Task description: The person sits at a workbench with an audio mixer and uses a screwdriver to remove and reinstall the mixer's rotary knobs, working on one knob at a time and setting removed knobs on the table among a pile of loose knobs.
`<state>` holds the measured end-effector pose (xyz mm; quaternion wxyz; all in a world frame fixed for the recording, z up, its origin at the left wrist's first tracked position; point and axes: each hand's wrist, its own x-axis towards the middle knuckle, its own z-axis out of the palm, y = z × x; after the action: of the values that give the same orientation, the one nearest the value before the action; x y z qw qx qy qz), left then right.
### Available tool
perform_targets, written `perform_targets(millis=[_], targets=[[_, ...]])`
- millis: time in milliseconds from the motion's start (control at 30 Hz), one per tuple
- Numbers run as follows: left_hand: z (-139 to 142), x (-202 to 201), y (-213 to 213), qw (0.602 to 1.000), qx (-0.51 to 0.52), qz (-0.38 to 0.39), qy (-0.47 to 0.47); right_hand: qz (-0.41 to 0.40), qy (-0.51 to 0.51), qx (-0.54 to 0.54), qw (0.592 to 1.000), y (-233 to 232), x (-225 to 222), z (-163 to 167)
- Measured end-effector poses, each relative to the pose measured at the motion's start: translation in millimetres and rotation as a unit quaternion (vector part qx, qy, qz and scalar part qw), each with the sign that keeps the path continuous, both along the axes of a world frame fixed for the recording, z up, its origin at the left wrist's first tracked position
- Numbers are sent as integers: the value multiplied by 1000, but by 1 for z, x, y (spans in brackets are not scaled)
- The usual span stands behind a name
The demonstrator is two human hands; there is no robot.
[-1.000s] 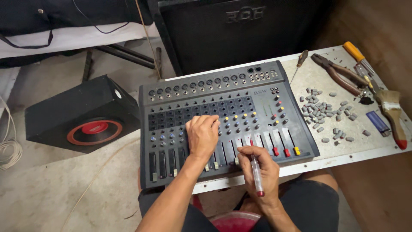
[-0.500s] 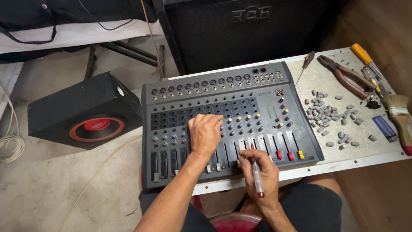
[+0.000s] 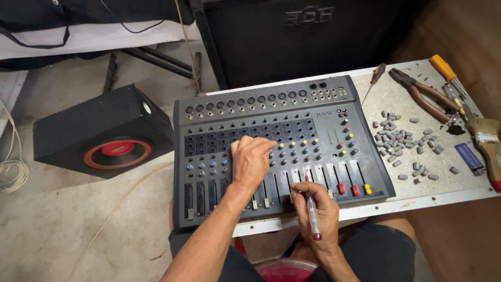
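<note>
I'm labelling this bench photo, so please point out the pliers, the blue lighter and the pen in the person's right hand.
pliers (image 3: 425, 98): head view, on a handle.
blue lighter (image 3: 469, 158): head view, middle of its body.
pen (image 3: 312, 216): head view, on the clear barrel.

Left hand (image 3: 252, 161) covers knobs on the mixer (image 3: 282, 149); fingertips hidden. Pen (image 3: 312, 216) tip at mixer faders too small to resolve. Paintbrush (image 3: 488, 141) right of mixer cut by frame edge.

A pale worktable (image 3: 412, 196) carried a grey mixer (image 3: 271, 151); at its three o'clock lay loose grey caps (image 3: 402, 141), pliers (image 3: 422, 94), screwdrivers (image 3: 443, 68), a brush (image 3: 488, 138) and a blue lighter (image 3: 468, 157).
</note>
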<state>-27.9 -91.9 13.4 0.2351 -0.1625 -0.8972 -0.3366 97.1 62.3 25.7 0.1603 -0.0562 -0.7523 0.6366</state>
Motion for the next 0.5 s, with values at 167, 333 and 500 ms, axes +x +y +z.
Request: perform_targets(millis=[167,333,500], targets=[[-2,-4,-2,1000,1,13,-29,-6,11,18,1000,0,1,0],[-2,-3,-2,999,-8,23,-25,4,9,5,1000,1,3,-2],[1,-3,-2,999,-28,26,-26,15,25,-13,999,-2,2,-3]])
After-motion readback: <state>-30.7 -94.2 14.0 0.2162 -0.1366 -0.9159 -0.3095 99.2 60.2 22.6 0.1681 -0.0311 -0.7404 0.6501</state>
